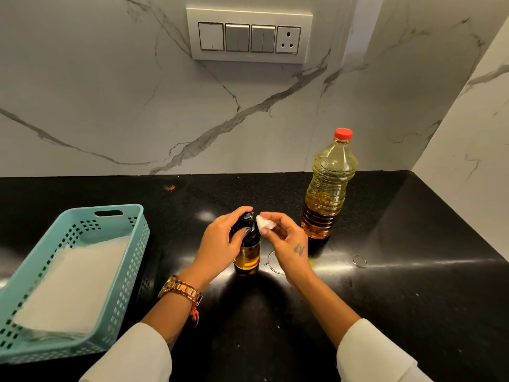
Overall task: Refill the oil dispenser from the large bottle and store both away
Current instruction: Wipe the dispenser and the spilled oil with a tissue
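The small oil dispenser [247, 257], glass with amber oil and a black top, stands upright on the black counter [399, 285]. My left hand [220, 244] grips its black top from the left. My right hand [286, 238] pinches a small white wad of tissue [265, 222] against the dispenser's top from the right. The large plastic oil bottle [327, 188], red cap on, stands upright behind and to the right, apart from both hands.
A teal perforated basket [132, 244] lined with white paper sits at the left of the counter. Oily ring marks [359, 261] show on the counter right of the dispenser. A marble wall with a switch panel [249, 35] rises behind, and a side wall closes the right.
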Demonstrator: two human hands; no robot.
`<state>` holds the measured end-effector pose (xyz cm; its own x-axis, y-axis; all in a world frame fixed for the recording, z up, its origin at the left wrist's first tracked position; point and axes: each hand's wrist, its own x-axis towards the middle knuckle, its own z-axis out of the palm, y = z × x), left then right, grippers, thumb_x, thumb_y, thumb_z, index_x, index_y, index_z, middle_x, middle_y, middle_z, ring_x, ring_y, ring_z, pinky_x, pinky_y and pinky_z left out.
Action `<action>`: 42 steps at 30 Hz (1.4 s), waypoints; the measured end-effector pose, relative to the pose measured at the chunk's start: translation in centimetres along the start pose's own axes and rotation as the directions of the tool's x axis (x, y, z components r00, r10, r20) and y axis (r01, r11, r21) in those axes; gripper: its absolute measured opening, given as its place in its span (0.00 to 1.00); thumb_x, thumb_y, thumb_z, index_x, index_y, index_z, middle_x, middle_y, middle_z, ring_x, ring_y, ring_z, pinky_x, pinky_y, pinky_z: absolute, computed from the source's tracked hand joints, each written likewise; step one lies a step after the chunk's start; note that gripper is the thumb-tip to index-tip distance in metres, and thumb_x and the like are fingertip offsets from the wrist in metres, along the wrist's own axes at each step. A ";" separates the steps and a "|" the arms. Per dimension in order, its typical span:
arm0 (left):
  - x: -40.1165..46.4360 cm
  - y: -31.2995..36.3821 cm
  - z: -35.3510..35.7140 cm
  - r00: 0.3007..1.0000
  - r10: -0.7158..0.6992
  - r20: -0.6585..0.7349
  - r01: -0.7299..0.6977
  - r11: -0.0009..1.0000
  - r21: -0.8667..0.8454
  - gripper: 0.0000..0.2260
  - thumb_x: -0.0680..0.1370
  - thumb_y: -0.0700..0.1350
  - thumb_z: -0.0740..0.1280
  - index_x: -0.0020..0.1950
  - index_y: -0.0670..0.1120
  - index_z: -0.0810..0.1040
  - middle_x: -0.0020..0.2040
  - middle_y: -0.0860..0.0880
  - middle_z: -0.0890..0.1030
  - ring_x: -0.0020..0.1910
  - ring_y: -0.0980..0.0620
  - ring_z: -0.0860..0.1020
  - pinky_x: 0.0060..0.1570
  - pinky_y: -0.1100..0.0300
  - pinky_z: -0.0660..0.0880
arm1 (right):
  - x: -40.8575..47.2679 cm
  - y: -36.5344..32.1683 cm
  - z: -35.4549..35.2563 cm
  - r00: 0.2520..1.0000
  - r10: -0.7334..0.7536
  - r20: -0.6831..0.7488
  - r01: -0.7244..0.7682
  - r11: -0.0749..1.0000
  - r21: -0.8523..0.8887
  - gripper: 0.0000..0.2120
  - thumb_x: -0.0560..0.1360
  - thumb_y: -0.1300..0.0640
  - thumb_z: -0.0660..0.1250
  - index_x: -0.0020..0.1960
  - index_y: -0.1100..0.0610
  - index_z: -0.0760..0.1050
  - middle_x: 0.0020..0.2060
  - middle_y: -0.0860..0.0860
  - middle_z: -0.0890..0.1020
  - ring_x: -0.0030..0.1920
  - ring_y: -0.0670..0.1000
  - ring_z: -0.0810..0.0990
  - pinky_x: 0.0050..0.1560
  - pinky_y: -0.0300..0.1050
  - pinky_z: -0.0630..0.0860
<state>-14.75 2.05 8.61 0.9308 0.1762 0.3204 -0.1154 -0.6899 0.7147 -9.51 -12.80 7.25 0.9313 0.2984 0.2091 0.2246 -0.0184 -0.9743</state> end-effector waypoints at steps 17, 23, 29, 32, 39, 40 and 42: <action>0.0 0.3 0.5 0.984 -0.026 -0.176 0.023 1.000 -0.018 0.21 0.71 0.42 0.71 0.62 0.54 0.74 0.51 0.52 0.79 0.51 0.56 0.77 0.52 0.61 0.75 | -1.6 1.0 0.0 0.998 0.067 -0.005 -0.067 0.997 -0.023 0.18 0.71 0.70 0.66 0.50 0.48 0.78 0.49 0.45 0.82 0.51 0.42 0.80 0.53 0.36 0.77; 0.5 0.0 0.1 0.990 -0.043 -0.138 0.039 0.999 -0.036 0.17 0.71 0.42 0.72 0.57 0.53 0.77 0.53 0.55 0.80 0.54 0.56 0.78 0.53 0.64 0.74 | -1.5 3.4 0.8 0.973 0.229 -0.012 -0.229 0.972 -0.053 0.14 0.72 0.71 0.64 0.50 0.56 0.78 0.49 0.51 0.82 0.53 0.49 0.80 0.58 0.48 0.76; 0.3 0.0 -0.4 0.991 0.033 -0.127 -0.025 0.998 0.062 0.17 0.72 0.42 0.70 0.61 0.51 0.77 0.51 0.54 0.80 0.51 0.52 0.77 0.51 0.53 0.76 | 0.2 1.5 0.4 0.994 0.107 -0.006 -0.108 0.990 -0.088 0.15 0.72 0.69 0.65 0.50 0.50 0.78 0.50 0.45 0.82 0.53 0.42 0.79 0.55 0.36 0.75; 0.3 -0.2 -0.5 0.993 0.065 -0.099 -0.056 0.994 0.089 0.18 0.73 0.41 0.70 0.62 0.50 0.76 0.50 0.49 0.81 0.50 0.51 0.77 0.51 0.52 0.76 | -2.2 2.5 0.1 0.994 0.103 -0.017 -0.104 0.993 -0.056 0.15 0.71 0.70 0.66 0.46 0.50 0.77 0.47 0.41 0.82 0.50 0.39 0.80 0.50 0.32 0.76; 1.1 -0.6 -1.0 0.998 0.052 0.028 -0.055 0.995 0.088 0.19 0.74 0.41 0.68 0.64 0.51 0.74 0.51 0.50 0.80 0.53 0.52 0.75 0.54 0.54 0.73 | -0.1 2.6 0.6 0.987 0.153 -0.041 -0.156 0.985 -0.076 0.09 0.72 0.69 0.65 0.48 0.58 0.78 0.46 0.48 0.82 0.48 0.43 0.79 0.47 0.29 0.74; 1.1 -0.7 -1.1 0.998 0.048 0.046 -0.052 0.995 0.088 0.19 0.75 0.41 0.67 0.65 0.51 0.73 0.52 0.51 0.80 0.54 0.52 0.75 0.55 0.53 0.73 | 0.4 2.0 0.5 0.992 0.121 -0.043 -0.124 0.989 -0.085 0.10 0.72 0.69 0.65 0.49 0.57 0.78 0.46 0.47 0.82 0.48 0.40 0.79 0.47 0.27 0.73; 1.0 -0.7 -0.9 0.998 0.027 0.059 -0.033 0.994 0.104 0.21 0.76 0.40 0.66 0.68 0.52 0.70 0.54 0.51 0.79 0.57 0.53 0.73 0.58 0.55 0.71 | 0.6 1.1 0.4 0.998 0.051 -0.040 -0.055 0.993 -0.101 0.10 0.71 0.69 0.67 0.48 0.55 0.77 0.45 0.43 0.82 0.47 0.37 0.79 0.46 0.26 0.72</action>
<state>-14.07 3.35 9.04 0.9460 0.1159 0.3028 -0.1095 -0.7649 0.6348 -8.85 -12.28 6.22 0.9523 0.2586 0.1619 0.2006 -0.1311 -0.9709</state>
